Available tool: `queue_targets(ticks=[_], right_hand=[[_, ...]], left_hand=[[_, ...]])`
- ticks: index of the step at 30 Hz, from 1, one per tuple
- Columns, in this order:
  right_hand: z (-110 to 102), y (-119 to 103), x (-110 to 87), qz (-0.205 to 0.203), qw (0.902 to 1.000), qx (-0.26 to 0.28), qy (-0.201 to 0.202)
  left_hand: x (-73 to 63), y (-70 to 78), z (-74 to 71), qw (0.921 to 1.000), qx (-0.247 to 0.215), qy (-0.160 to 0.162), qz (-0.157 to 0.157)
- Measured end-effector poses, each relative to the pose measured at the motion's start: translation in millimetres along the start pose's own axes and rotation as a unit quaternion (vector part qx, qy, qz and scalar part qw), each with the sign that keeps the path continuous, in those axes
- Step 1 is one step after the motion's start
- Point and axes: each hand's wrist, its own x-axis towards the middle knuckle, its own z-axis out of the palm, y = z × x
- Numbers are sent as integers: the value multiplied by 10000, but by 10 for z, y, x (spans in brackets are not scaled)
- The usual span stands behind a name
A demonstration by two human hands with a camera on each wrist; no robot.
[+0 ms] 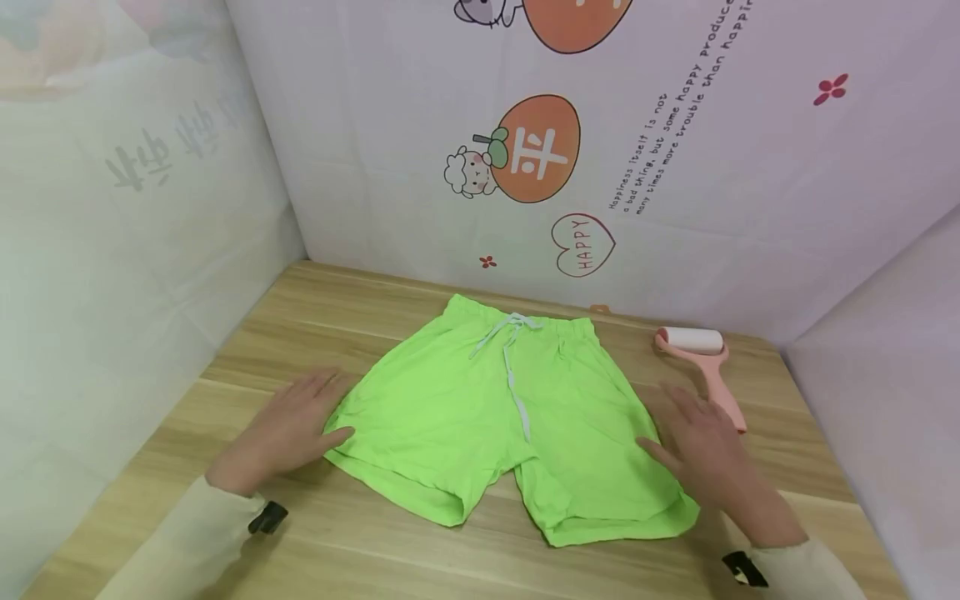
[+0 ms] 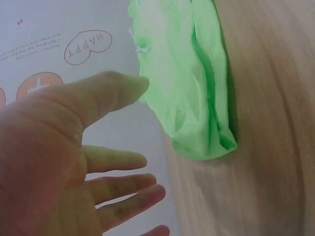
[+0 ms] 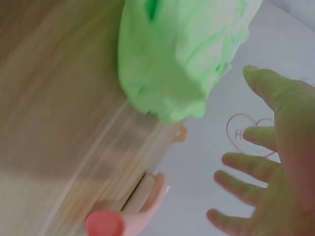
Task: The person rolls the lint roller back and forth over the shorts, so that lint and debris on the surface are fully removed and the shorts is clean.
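Neon green shorts (image 1: pixel 442 392) lie spread on the wooden table, waistband toward the back wall and leg openings toward me. A white drawstring (image 1: pixel 513 379) is tied in a bow at the waist, one end trailing down the front. At the left leg's outer edge is my left hand (image 1: pixel 296 421), fingers spread and straight, holding nothing. My right hand (image 1: pixel 708 450) is beside the opposite leg, its thumb overlapping the fabric in the head view. Both wrist views show the palms (image 2: pixel 39 162) with fingers extended and the shorts (image 3: pixel 167 64) apart from them.
A lint roller (image 1: pixel 708 367) with a pink handle and white roll lies at the back right, just beyond my right hand. The wooden table (image 1: pixel 420 558) meets a printed white back wall (image 1: pixel 397 167) and white side walls.
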Motion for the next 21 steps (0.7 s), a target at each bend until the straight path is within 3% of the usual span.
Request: queue_targets(ticks=[6,9,12,17,19,21], right_hand=[[23,302,68,-699,9924,-10,1016],[31,478,94,-918,9884,90,1203],[16,637,132,-1107,9872,111,1141],[-44,867,248,-1097,9931,-56,419],[-47,983,268,-1227,9918,-95,354],[-85,1059,250,-950,9954,110,53]], left_hand=[[66,-76,18,9972,-661,-84,-339],[84,-124,38,9918,-1178,-221,-453],[89,-163,66,9858,-1491,-460,-622],[99,-180,100,9813,-1570,-724,-843],[106,-164,99,9804,-1590,-767,-872],[107,-156,97,9802,-1591,-786,-878]])
